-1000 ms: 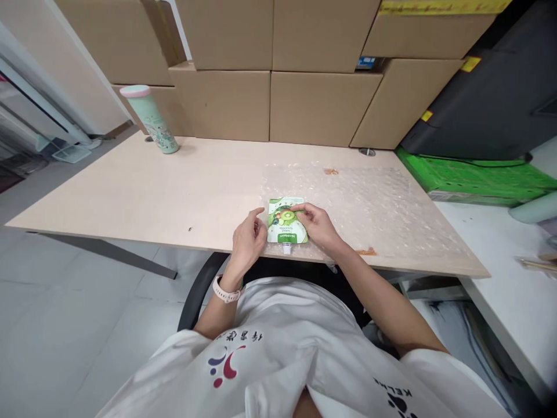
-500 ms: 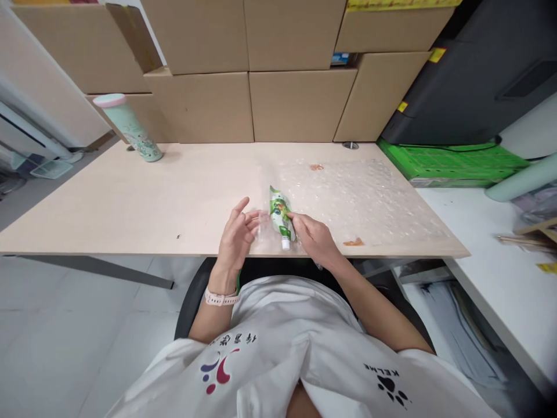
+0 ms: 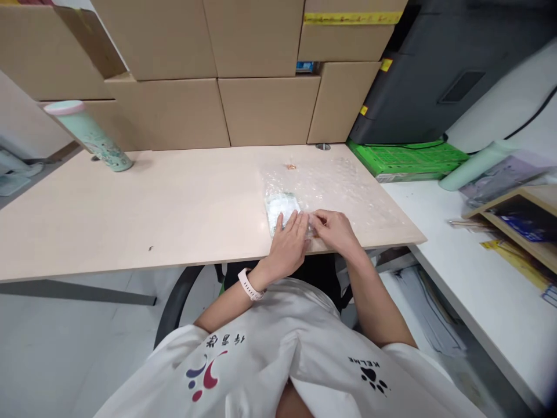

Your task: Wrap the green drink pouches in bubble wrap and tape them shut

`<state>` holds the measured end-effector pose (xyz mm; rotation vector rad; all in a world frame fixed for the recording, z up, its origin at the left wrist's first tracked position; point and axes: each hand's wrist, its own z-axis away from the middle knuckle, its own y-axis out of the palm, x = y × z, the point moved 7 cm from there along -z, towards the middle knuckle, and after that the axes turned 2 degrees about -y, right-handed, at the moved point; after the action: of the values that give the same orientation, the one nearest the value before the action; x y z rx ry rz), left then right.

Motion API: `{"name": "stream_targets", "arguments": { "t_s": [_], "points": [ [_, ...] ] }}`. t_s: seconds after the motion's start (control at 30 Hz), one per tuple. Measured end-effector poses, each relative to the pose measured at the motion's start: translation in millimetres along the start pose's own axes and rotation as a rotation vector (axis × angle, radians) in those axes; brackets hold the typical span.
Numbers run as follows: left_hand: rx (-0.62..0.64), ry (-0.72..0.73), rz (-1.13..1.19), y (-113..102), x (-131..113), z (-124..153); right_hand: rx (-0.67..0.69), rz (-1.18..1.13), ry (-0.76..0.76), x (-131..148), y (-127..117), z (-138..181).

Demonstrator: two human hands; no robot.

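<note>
A small pouch (image 3: 282, 206) now lies under a fold of clear bubble wrap (image 3: 343, 186) near the front edge of the pale wooden desk (image 3: 165, 203); its green print barely shows through. My left hand (image 3: 289, 244), with a pink watch on the wrist, lies flat on the wrapped pouch with fingers stretched out. My right hand (image 3: 335, 229) is beside it, fingers curled and pinching the edge of the bubble wrap.
Cardboard boxes (image 3: 261, 104) are stacked along the back of the desk. A mint-green tumbler (image 3: 89, 136) stands at the back left. A green crate (image 3: 404, 158) and a black case (image 3: 439, 75) sit to the right, beside a white table (image 3: 491, 278) with papers.
The green pouch stood on edge in my right hand; now it lies flat, covered by bubble wrap. My left hand has come down flat on it. The view has shifted right.
</note>
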<state>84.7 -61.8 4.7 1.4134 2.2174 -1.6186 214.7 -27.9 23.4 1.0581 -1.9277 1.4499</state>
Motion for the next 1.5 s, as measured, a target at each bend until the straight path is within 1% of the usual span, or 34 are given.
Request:
{"name": "stream_targets", "arguments": {
  "t_s": [0.07, 0.1, 0.13, 0.2, 0.23, 0.27, 0.3, 0.33, 0.4, 0.43, 0.47, 0.5, 0.57, 0.63, 0.7, 0.77, 0.83, 0.93, 1.0, 1.07, 1.13, 1.2, 1.27, 1.4, 1.47, 1.5],
  "points": [
    [0.020, 0.014, -0.056, 8, 1, -1, -0.135, -0.035, -0.028, 7, -11, 4],
    [0.031, 0.017, -0.080, 9, 1, -2, -0.151, -0.078, -0.050, 12, -11, 7],
    [0.044, 0.019, -0.097, 8, 0, -2, -0.123, -0.124, -0.076, 17, -7, 8],
    [0.097, 0.039, -0.086, 4, -2, 0, -0.017, -0.196, -0.119, 23, 7, 12],
    [0.124, 0.050, -0.052, 1, -3, 3, 0.013, -0.221, -0.125, 24, 13, 13],
    [0.125, 0.043, -0.005, -5, -1, 7, 0.024, -0.239, -0.120, 23, 18, 14],
    [0.089, 0.010, 0.043, -14, 5, 11, 0.016, -0.248, -0.108, 20, 22, 15],
    [0.013, -0.055, 0.087, -24, 14, 16, -0.003, -0.248, -0.094, 17, 24, 16],
    [-0.191, -0.247, 0.123, -47, 39, 27, -0.029, -0.219, -0.073, 13, 28, 18],
    [-0.241, -0.322, 0.139, -53, 50, 32, -0.032, -0.197, -0.065, 13, 30, 19],
    [-0.235, -0.359, 0.167, -56, 57, 33, -0.034, -0.179, -0.056, 13, 32, 20],
    [-0.190, -0.363, 0.211, -55, 60, 32, -0.034, -0.172, -0.047, 14, 33, 22],
    [-0.102, -0.315, 0.322, -54, 54, 25, -0.031, -0.190, -0.024, 18, 34, 26],
    [-0.106, -0.260, 0.393, -57, 38, 17, -0.015, -0.228, -0.004, 22, 34, 31],
    [-0.137, -0.212, 0.387, -60, 17, 10, 0.019, -0.257, 0.015, 25, 35, 36],
    [-0.136, -0.157, 0.347, -57, -3, 4, 0.056, -0.283, 0.047, 25, 37, 41],
    [-0.119, -0.114, 0.330, -48, -17, -2, 0.042, -0.323, 0.079, 21, 37, 44],
    [-0.068, -0.081, 0.316, -28, -24, -12, -0.088, -0.444, 0.151, 4, 32, 41],
    [-0.015, -0.063, 0.270, -14, -25, -18, -0.131, -0.543, 0.239, -15, 31, 37],
    [0.048, -0.026, 0.200, -2, -26, -21, -0.083, -0.620, 0.315, -32, 33, 30],
    [0.105, 0.028, 0.122, 7, -30, -21, -0.017, -0.661, 0.337, -41, 34, 25],
    [0.135, 0.065, 0.071, 11, -31, -18, -0.002, -0.679, 0.339, -40, 33, 25],
    [0.139, 0.077, 0.053, 9, -29, -13, 0.013, -0.707, 0.342, -29, 33, 33],
    [0.161, 0.100, 0.030, 4, -21, -2, 0.052, -0.811, 0.337, -1, 30, 66],
    [0.188, 0.128, -0.011, 7, -19, 2, 0.087, -0.783, 0.353, -3, 21, 83],
    [0.199, 0.139, -0.039, 10, -18, 2, 0.099, -0.729, 0.369, -11, 13, 91]
  ]
}}
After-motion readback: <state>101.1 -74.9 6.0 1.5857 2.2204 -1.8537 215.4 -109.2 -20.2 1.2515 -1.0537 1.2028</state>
